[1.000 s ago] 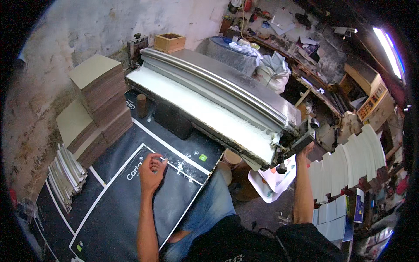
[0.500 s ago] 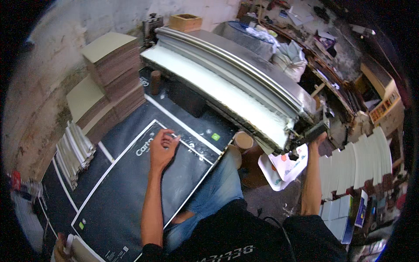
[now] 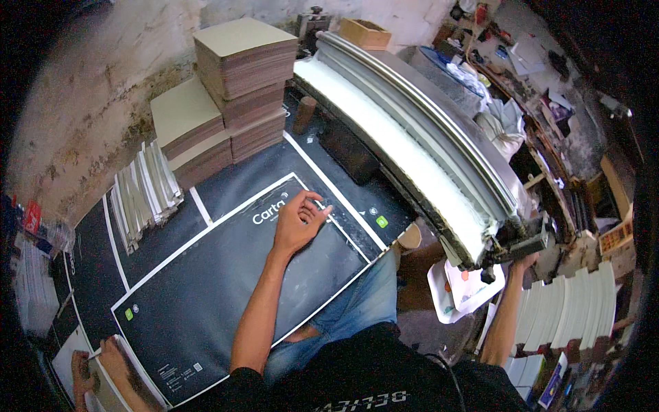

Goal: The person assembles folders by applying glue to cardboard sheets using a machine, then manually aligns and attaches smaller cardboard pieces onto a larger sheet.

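My left hand [image 3: 299, 221] is over the dark printed mat [image 3: 226, 295], beside its white lettering. Its fingers are loosely curled, with a gap to the thumb and nothing visible between them. At the right, my right hand [image 3: 526, 261] is against the dark metal end piece [image 3: 525, 242] of a long roller machine [image 3: 419, 117]. The metal hides most of its fingers, so its grip cannot be made out. Along the machine's near side runs a trough of white, wet-looking material [image 3: 401, 161].
Tall stacks of brown board [image 3: 254, 75] rise behind the mat, with bundled white strips [image 3: 147, 189] beside them. Another person's hands [image 3: 113, 360] hold a sheet at lower left. Below the machine's end lies a white tray [image 3: 443, 302]; stacked pale sheets [image 3: 570, 309] stand to its right.
The view has swung left, so the scene sits farther right. My left hand keeps its place by the lettering. More of the other person's hands shows at lower left.
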`<control>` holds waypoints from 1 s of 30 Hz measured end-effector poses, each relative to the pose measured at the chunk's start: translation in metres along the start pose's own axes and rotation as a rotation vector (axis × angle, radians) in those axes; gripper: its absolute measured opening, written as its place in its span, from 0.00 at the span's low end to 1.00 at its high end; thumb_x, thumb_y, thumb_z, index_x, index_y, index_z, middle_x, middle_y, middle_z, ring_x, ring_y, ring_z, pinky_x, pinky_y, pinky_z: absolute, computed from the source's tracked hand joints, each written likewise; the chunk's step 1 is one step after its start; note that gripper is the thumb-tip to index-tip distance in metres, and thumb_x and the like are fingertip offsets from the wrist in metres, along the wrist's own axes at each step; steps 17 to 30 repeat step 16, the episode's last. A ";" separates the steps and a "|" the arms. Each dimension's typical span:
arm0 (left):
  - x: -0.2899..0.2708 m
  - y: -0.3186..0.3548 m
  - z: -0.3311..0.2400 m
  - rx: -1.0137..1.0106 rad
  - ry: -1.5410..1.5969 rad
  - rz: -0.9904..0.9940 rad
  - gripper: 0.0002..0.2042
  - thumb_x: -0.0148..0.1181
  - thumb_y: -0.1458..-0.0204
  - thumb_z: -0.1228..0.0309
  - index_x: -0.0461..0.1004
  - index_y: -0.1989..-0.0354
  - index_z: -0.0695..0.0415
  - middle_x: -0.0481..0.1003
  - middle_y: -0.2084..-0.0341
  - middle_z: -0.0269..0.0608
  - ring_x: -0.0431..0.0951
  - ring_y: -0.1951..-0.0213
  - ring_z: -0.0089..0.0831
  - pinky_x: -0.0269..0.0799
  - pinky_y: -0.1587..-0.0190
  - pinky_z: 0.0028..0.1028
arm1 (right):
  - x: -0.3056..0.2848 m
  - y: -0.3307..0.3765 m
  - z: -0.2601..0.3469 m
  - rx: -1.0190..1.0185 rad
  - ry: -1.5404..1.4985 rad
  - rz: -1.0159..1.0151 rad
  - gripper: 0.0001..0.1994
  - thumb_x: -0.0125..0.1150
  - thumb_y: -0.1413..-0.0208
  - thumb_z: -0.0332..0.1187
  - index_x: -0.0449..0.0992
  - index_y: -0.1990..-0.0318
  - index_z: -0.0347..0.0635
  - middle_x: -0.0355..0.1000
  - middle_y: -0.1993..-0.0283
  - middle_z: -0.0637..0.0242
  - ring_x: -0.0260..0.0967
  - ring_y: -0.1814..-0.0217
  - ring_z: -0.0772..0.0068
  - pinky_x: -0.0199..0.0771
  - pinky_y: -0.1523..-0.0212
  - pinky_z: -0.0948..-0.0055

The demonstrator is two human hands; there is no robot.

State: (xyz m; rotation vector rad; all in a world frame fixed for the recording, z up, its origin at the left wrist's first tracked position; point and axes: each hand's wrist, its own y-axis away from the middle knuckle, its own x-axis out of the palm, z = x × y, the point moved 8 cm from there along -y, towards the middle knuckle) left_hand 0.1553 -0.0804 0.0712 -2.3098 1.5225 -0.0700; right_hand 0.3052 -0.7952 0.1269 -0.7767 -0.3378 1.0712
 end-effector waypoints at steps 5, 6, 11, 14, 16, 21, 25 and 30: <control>0.019 -0.004 0.000 -0.030 0.074 0.062 0.13 0.73 0.47 0.74 0.76 0.56 0.60 0.77 0.78 0.31 0.72 0.75 0.13 0.67 0.72 0.17 | -0.088 -0.048 0.000 0.214 -0.025 -0.254 0.20 0.51 0.31 0.46 0.80 0.56 0.37 0.78 0.59 0.58 0.75 0.60 0.63 0.78 0.56 0.60; 0.015 -0.004 -0.005 -0.017 0.055 0.041 0.11 0.70 0.45 0.74 0.76 0.57 0.61 0.75 0.79 0.31 0.71 0.77 0.11 0.66 0.73 0.16 | -0.089 -0.053 0.031 0.108 0.196 -0.335 0.21 0.51 0.31 0.47 0.80 0.56 0.36 0.78 0.60 0.58 0.75 0.61 0.62 0.77 0.57 0.62; 0.013 -0.006 0.003 -0.018 0.119 0.046 0.15 0.66 0.44 0.77 0.73 0.49 0.61 0.77 0.77 0.35 0.76 0.74 0.18 0.72 0.70 0.21 | -0.048 -0.060 0.212 -0.224 0.393 -0.604 0.17 0.48 0.29 0.37 0.78 0.57 0.30 0.76 0.50 0.53 0.75 0.54 0.59 0.75 0.49 0.64; 0.013 -0.004 0.009 -0.077 0.185 0.059 0.19 0.66 0.44 0.77 0.70 0.44 0.60 0.77 0.76 0.37 0.77 0.73 0.20 0.73 0.68 0.22 | 0.054 -0.031 0.315 -0.495 0.562 -0.504 0.16 0.50 0.29 0.37 0.75 0.51 0.31 0.74 0.46 0.51 0.73 0.47 0.58 0.72 0.41 0.62; 0.015 -0.005 0.009 -0.092 0.214 0.060 0.22 0.66 0.44 0.77 0.67 0.41 0.59 0.78 0.76 0.39 0.78 0.72 0.21 0.74 0.67 0.23 | 0.072 -0.028 0.327 -0.579 0.613 -0.431 0.16 0.50 0.30 0.37 0.74 0.48 0.31 0.73 0.45 0.50 0.73 0.44 0.57 0.71 0.39 0.60; 0.015 -0.005 0.009 -0.092 0.214 0.060 0.22 0.66 0.44 0.77 0.67 0.41 0.59 0.78 0.76 0.39 0.78 0.72 0.21 0.74 0.67 0.23 | 0.072 -0.028 0.327 -0.579 0.613 -0.431 0.16 0.50 0.30 0.37 0.74 0.48 0.31 0.73 0.45 0.50 0.73 0.44 0.57 0.71 0.39 0.60; 0.015 -0.005 0.009 -0.092 0.214 0.060 0.22 0.66 0.44 0.77 0.67 0.41 0.59 0.78 0.76 0.39 0.78 0.72 0.21 0.74 0.67 0.23 | 0.072 -0.028 0.327 -0.579 0.613 -0.431 0.16 0.50 0.30 0.37 0.74 0.48 0.31 0.73 0.45 0.50 0.73 0.44 0.57 0.71 0.39 0.60; 0.015 -0.005 0.009 -0.092 0.214 0.060 0.22 0.66 0.44 0.77 0.67 0.41 0.59 0.78 0.76 0.39 0.78 0.72 0.21 0.74 0.67 0.23 | 0.072 -0.028 0.327 -0.579 0.613 -0.431 0.16 0.50 0.30 0.37 0.74 0.48 0.31 0.73 0.45 0.50 0.73 0.44 0.57 0.71 0.39 0.60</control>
